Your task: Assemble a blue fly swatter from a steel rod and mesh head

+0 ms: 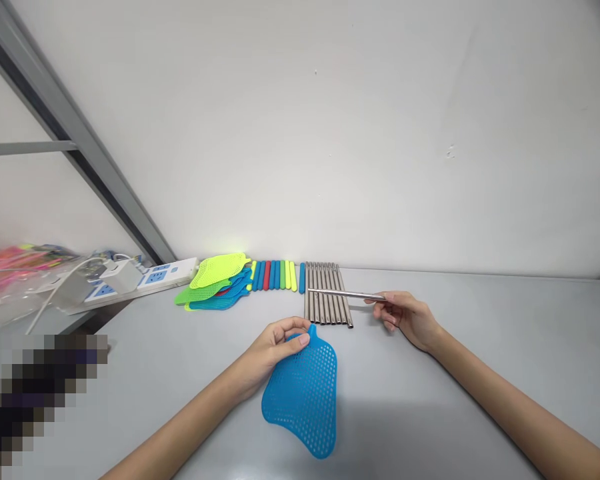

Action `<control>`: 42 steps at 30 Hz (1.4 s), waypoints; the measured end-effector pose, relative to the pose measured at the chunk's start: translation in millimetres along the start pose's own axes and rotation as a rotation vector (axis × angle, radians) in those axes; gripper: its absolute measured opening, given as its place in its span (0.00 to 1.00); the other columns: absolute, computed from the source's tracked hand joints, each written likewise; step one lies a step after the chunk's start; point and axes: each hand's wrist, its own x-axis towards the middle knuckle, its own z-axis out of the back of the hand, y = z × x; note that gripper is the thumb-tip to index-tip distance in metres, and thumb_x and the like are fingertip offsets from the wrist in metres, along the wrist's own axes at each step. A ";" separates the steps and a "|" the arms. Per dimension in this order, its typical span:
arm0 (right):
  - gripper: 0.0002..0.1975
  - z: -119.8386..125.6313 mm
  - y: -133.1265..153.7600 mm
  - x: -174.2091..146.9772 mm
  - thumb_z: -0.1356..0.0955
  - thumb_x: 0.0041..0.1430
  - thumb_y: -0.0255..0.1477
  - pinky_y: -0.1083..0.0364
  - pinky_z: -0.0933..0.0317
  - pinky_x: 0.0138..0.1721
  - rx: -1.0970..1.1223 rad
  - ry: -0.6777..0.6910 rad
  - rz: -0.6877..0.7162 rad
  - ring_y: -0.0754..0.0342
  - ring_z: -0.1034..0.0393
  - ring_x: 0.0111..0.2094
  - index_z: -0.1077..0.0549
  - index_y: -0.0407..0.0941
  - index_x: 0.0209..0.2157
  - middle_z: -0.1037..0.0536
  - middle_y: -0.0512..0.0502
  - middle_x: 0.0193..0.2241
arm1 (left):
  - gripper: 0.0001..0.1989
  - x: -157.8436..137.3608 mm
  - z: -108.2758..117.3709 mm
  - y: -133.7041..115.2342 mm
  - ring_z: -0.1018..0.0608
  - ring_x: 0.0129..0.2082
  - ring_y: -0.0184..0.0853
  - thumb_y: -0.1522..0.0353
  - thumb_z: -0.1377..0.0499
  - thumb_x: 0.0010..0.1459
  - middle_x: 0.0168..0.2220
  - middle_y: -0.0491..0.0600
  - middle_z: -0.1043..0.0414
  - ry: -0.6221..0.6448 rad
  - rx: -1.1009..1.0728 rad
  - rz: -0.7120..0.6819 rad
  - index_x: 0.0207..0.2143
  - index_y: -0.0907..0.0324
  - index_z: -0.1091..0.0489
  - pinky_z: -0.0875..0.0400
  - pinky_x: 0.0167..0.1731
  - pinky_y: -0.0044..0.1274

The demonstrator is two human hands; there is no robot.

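Blue mesh head (pixel 305 393) is facing up over the near part of the worktop (pixel 480 413), its narrow neck pointing toward 12 o'clock. Left-hand fingers are pinching that neck, the left hand (pixel 280 347) coming in from 8 o'clock. Right-hand fingers are closing around one end of a steel tube (pixel 347 294), the right hand (pixel 407 319) sitting at 2 o'clock from the mesh head. That tube is running from 3 toward 9 o'clock, lying crosswise to the neck; its free end is pointing at 9 and sitting just past the neck at 12, with the left hand nearer to it. Beneath it, a row of steel tubes (pixel 329 313) is lying side by side, pointing toward 12. Coloured grips (pixel 275 275) are lining up at 11, and a mesh-head pile (pixel 220 272) is resting between 10 and 11. Toward 9 to 10, clear plastic wrapping (pixel 3 303) is lying by pink pieces (pixel 15 263); whether it is enclosing them, I cannot tell.
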 end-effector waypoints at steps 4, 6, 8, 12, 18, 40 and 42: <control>0.14 1.6 -1.4 1.1 0.38 0.50 0.32 0.60 0.47 0.18 0.006 0.024 -0.011 0.62 0.50 0.18 0.27 0.37 0.33 0.28 0.40 0.29 | 0.13 -0.9 -0.3 -1.4 0.28 0.25 0.29 0.66 0.40 0.44 0.28 0.46 0.31 -0.061 0.059 0.044 0.35 0.59 0.35 0.36 0.26 0.20; 0.15 1.0 -0.7 1.4 0.36 0.49 0.32 0.60 0.46 0.19 0.008 0.027 -0.030 0.63 0.50 0.18 0.28 0.38 0.36 0.28 0.39 0.33 | 0.14 -1.1 -0.1 -1.8 0.28 0.25 0.30 0.65 0.40 0.44 0.28 0.47 0.31 -0.074 0.076 0.060 0.35 0.60 0.34 0.36 0.27 0.21; 0.16 -0.2 0.7 1.3 0.36 0.49 0.32 0.60 0.46 0.20 0.012 0.029 -0.048 0.63 0.50 0.19 0.30 0.40 0.40 0.28 0.39 0.35 | 0.15 -0.8 0.3 -1.7 0.28 0.25 0.30 0.64 0.40 0.44 0.28 0.47 0.30 -0.076 0.091 0.068 0.35 0.60 0.34 0.36 0.27 0.21; 0.15 -1.8 3.5 1.2 0.36 0.50 0.34 0.60 0.45 0.20 0.055 -0.021 -0.045 0.62 0.50 0.19 0.29 0.40 0.38 0.28 0.41 0.33 | 0.14 -0.1 0.8 -1.5 0.29 0.24 0.29 0.63 0.41 0.45 0.26 0.47 0.30 -0.067 0.136 0.065 0.35 0.61 0.33 0.36 0.25 0.20; 0.12 0.8 0.3 4.9 0.37 0.51 0.34 0.62 0.47 0.19 0.312 -0.155 0.021 0.62 0.47 0.20 0.28 0.42 0.33 0.34 0.50 0.21 | 0.13 -0.2 -0.6 -2.6 0.30 0.23 0.28 0.62 0.42 0.46 0.24 0.46 0.31 -0.051 0.210 0.056 0.30 0.63 0.32 0.37 0.24 0.19; 0.16 -11.9 -1.0 5.2 0.39 0.52 0.41 0.62 0.47 0.19 0.126 -0.109 -0.007 0.61 0.42 0.19 0.31 0.42 0.29 0.33 0.49 0.19 | 0.16 0.2 -2.3 -4.2 0.30 0.28 0.30 0.58 0.45 0.48 0.28 0.47 0.30 0.019 0.622 -0.050 0.29 0.62 0.31 0.37 0.29 0.20; 0.16 -10.8 -1.4 5.5 0.39 0.52 0.40 0.62 0.48 0.18 0.133 -0.113 -0.006 0.61 0.42 0.19 0.31 0.42 0.29 0.33 0.49 0.18 | 0.16 0.0 -2.5 -4.4 0.30 0.28 0.30 0.58 0.46 0.48 0.28 0.47 0.29 0.021 0.617 -0.051 0.30 0.62 0.31 0.37 0.29 0.19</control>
